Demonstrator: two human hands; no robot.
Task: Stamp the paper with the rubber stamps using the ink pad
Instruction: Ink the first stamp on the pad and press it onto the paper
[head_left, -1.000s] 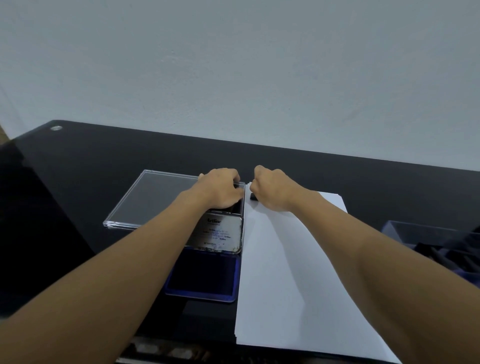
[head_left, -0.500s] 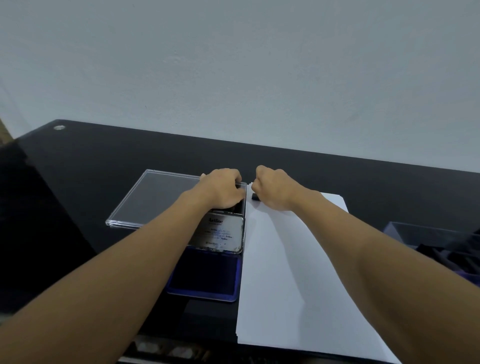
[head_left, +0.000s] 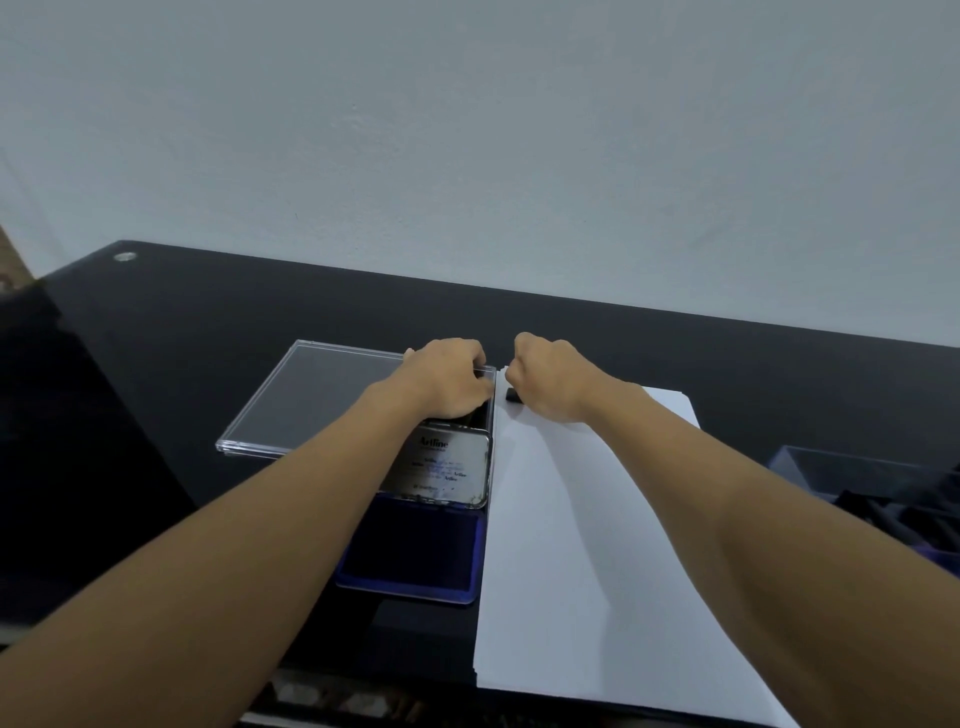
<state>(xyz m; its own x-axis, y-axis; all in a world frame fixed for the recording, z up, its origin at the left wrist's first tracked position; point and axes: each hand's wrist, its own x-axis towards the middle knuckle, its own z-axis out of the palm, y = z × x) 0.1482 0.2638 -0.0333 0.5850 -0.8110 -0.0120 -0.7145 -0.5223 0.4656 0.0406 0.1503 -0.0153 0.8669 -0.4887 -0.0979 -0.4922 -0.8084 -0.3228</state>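
On the glossy black surface (head_left: 208, 322), your paper (head_left: 597, 545) lies flat, white, matte and rectangular, its left edge just beside the ink pad (head_left: 410, 556). That pad is a shallow rectangular tin with rounded corners, and its felt is a deep blue. Its metal lid (head_left: 449, 470) stands tilted open at the far side, silvery, worn at the rim and printed with small text. Behind it lies a clear case (head_left: 311, 400), flat and made of hard plastic with sharp edges. Your left hand (head_left: 449, 382) rests on the right end of that case, its grip curled over the rim. Your right hand (head_left: 550, 382) is at the paper's far left corner, its grip closed in a fist round a small black stamp (head_left: 511, 396). Only a blocky dark end of it shows, touching the sheet. Far to your right, well apart from the paper, sits a translucent bluish tray (head_left: 852, 467) with dark, stick-like shapes inside, too dim to name.
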